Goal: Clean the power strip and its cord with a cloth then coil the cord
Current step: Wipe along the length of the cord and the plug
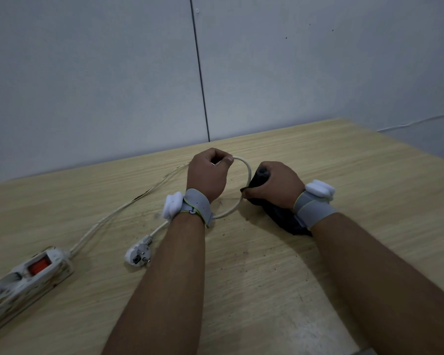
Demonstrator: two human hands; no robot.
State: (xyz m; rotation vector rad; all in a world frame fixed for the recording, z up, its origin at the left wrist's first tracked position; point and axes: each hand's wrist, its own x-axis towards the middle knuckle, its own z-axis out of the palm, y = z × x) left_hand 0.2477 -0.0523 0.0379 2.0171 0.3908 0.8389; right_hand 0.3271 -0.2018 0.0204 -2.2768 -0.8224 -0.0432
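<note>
Looking down through the head camera, I see my left hand (207,175) curled around the white cord (247,172), pinching it at the top of a raised loop. My right hand (280,184) is closed around a dark cloth (280,216), gripping it against the cord on the loop's right side. Further along the wooden table (344,175), the plug (138,254) lies just left of my left forearm, and the stained power strip (26,278) rests at the near left edge.
</note>
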